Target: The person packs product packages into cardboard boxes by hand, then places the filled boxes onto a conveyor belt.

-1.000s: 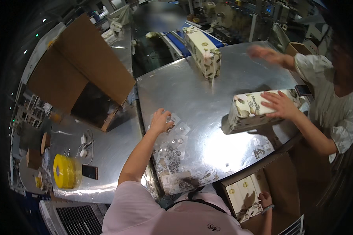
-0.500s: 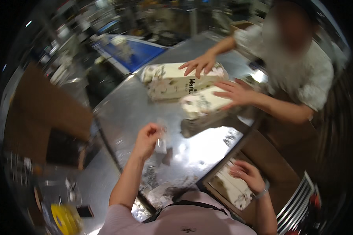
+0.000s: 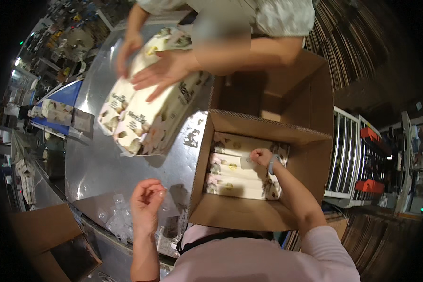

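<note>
My left hand [image 3: 148, 201] is above the metal table's near edge, fingers curled in, with a piece of clear plastic film [image 3: 170, 203] at its fingertips. My right hand [image 3: 262, 158] reaches into an open cardboard box [image 3: 249, 212]. Its fingers are pinched on a small clear plastic piece [image 3: 246, 163], over a row of cream, flower-printed packs [image 3: 239, 181] lying side by side. Across the table, a co-worker's hands [image 3: 167, 73] rest on or move by a large bundle of similar packs [image 3: 150, 120].
Several crumpled clear plastic pieces [image 3: 120, 221] lie at the table's near left. A roller conveyor [image 3: 340, 155] stands right of the box. Another open carton [image 3: 47, 230] is at lower left. Stacked flat cardboard [image 3: 348, 37] fills the far right.
My view has swung right, toward the box. The co-worker's packs now stand together as one bundle. My right hand's fingers have closed into a pinch above the packs in the box.
</note>
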